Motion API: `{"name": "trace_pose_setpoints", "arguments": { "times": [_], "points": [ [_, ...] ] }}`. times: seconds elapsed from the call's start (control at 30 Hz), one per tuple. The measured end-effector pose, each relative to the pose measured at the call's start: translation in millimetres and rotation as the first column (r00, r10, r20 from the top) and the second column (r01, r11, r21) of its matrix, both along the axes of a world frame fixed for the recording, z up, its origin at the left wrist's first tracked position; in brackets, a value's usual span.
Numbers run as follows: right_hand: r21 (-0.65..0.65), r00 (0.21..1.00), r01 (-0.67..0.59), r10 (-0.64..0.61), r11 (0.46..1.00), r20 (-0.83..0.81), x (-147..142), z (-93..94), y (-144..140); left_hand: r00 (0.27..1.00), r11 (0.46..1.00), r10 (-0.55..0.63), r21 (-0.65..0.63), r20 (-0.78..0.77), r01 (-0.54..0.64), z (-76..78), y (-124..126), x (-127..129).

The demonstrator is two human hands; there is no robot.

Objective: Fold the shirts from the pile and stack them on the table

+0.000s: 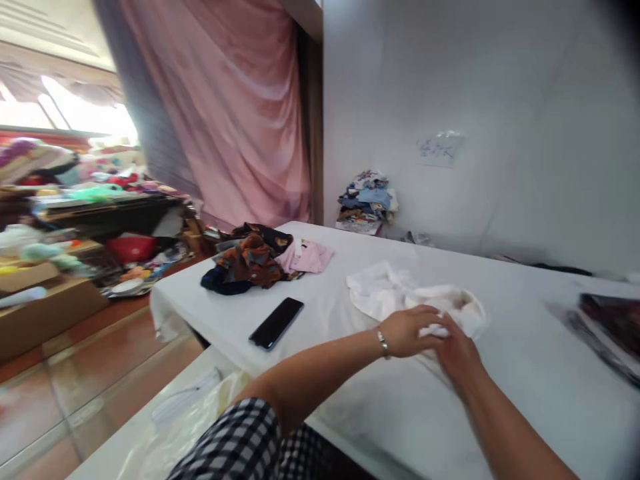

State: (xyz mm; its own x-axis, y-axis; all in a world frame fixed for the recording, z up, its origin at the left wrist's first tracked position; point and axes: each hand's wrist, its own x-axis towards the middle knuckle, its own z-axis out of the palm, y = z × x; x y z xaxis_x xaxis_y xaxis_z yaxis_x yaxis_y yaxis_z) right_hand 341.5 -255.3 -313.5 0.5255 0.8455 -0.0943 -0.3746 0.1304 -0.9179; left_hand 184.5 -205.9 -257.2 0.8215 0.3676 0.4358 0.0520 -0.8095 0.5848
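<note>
A crumpled white garment (377, 293) lies on the white-covered table in front of me; its exact kind does not show. My left hand (407, 331), with a silver bracelet at the wrist, reaches across and is closed on the near edge of the cloth, white fabric showing between thumb and fingers. Right against it, my right hand (459, 353) is closed on the same edge, its fingers partly hidden and slightly blurred. The far part of the garment spreads loosely beyond both hands.
A black phone (277, 323) lies on the table (320, 320), left of my arms. Behind it is a heap of brown, dark and pink clothes (255, 260). Dark folded clothes (610, 330) lie at right. A clothes stack (367, 197) stands by the wall; clear plastic (175, 427) lies near me.
</note>
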Motion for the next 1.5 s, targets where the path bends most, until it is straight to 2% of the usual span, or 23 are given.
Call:
{"name": "trace_pose_setpoints", "arguments": {
  "times": [0.13, 0.2, 0.3, 0.37, 0.5, 0.53, 0.57, 0.6, 0.67, 0.73, 0.77, 0.83, 0.9, 1.0, 1.1, 1.13, 1.17, 1.2, 1.27, 1.33, 1.4, 1.43, 1.5],
  "points": [
    [0.055, 0.952, 0.078, -0.058, 0.995, -0.300, 9, 11.1, 1, 0.969, 0.950, 0.245, -0.191, -0.028, -0.246, -25.4, 4, -24],
    [0.110, 0.944, 0.004, 0.033, 0.994, -0.328, 7, 20.0, -2, 0.928, 0.899, 0.361, -0.231, -0.091, -0.372, -27.5, 11, -35],
    [0.159, 0.936, -0.231, 0.264, 0.960, -0.233, -6, 29.4, -13, 0.849, 0.812, 0.493, -0.249, -0.190, -0.528, -23.4, 14, -46],
    [0.132, 0.895, -0.405, 0.422, 0.905, -0.144, -17, 29.4, -21, 0.843, 0.810, 0.500, -0.238, -0.195, -0.536, -20.0, 11, -48],
    [0.008, 0.746, -0.666, 0.666, 0.746, 0.024, -29, 21.1, -32, 0.908, 0.888, 0.384, -0.202, -0.169, -0.413, -17.0, 4, -48],
    [-0.020, 0.747, -0.663, 0.663, 0.748, 0.057, -28, 20.3, -32, 0.899, 0.879, 0.405, -0.199, -0.168, -0.433, -15.8, 4, -50],
    [-0.035, 0.786, -0.611, 0.611, 0.791, 0.096, -25, 20.8, -31, 0.875, 0.854, 0.456, -0.197, -0.161, -0.481, -13.9, 4, -53],
    [-0.034, 0.847, -0.512, 0.510, 0.859, 0.151, -22, 22.8, -29, 0.842, 0.819, 0.520, -0.198, -0.145, -0.539, -11.2, 4, -56],
    [0.024, 0.934, -0.210, 0.194, 0.977, 0.300, -15, 30.6, -27, 0.784, 0.766, 0.616, -0.177, -0.073, -0.618, -3.5, 3, -66],
    [0.110, 0.906, 0.010, -0.055, 0.994, 0.419, -12, 39.8, -28, 0.766, 0.764, 0.642, -0.097, 0.027, -0.638, 4.2, -2, -77],
    [0.119, 0.896, 0.038, -0.086, 0.992, 0.435, -13, 43.4, -31, 0.773, 0.775, 0.632, -0.040, 0.058, -0.631, 6.9, -5, -83],
    [0.031, 0.935, -0.051, 0.037, 0.998, 0.353, -17, 46.4, -42, 0.801, 0.800, 0.598, 0.050, 0.033, -0.598, 8.1, -13, -93],
    [-0.108, 0.951, -0.247, 0.262, 0.963, 0.162, -21, 43.4, -60, 0.831, 0.837, 0.546, 0.053, -0.106, -0.544, 3.7, -21, -102],
    [-0.261, 0.875, -0.470, 0.484, 0.843, -0.013, -20, 34.7, -95, 0.852, 0.896, 0.422, 0.003, -0.311, -0.443, -7.7, -31, -112],
    [-0.406, 0.761, -0.588, 0.649, 0.699, 0.016, -11, 35.9, -128, 0.833, 0.918, 0.358, -0.004, -0.423, -0.397, -14.9, -35, -118],
    [-0.438, 0.742, -0.585, 0.668, 0.682, 0.049, -7, 40.0, -135, 0.823, 0.919, 0.351, -0.003, -0.447, -0.394, -15.4, -35, -118],
    [-0.452, 0.746, -0.554, 0.658, 0.699, 0.102, -4, 45.5, -139, 0.814, 0.919, 0.349, -0.002, -0.465, -0.395, -15.0, -35, -118],
    [-0.443, 0.770, -0.493, 0.612, 0.749, 0.178, -1, 52.0, -140, 0.809, 0.919, 0.346, -0.003, -0.476, -0.394, -14.0, -35, -117],
    [-0.362, 0.819, -0.299, 0.432, 0.883, 0.377, 4, 64.6, -133, 0.812, 0.923, 0.332, -0.013, -0.480, -0.384, -11.1, -35, -115],
    [-0.237, 0.793, -0.081, 0.206, 0.968, 0.573, 6, 72.8, -116, 0.824, 0.928, 0.314, -0.030, -0.471, -0.371, -8.5, -36, -112],
    [-0.138, 0.702, 0.085, 0.039, 0.987, 0.711, 6, 74.2, -93, 0.832, 0.928, 0.309, -0.047, -0.460, -0.370, -7.0, -38, -111],
    [-0.139, 0.654, 0.108, 0.035, 0.984, 0.756, 6, 72.5, -80, 0.834, 0.925, 0.312, -0.057, -0.454, -0.377, -6.5, -38, -111],
    [-0.248, 0.555, 0.129, 0.137, 0.960, 0.820, 5, 65.6, -54, 0.844, 0.917, 0.315, -0.088, -0.434, -0.388, -6.4, -39, -112]
  ]
}}
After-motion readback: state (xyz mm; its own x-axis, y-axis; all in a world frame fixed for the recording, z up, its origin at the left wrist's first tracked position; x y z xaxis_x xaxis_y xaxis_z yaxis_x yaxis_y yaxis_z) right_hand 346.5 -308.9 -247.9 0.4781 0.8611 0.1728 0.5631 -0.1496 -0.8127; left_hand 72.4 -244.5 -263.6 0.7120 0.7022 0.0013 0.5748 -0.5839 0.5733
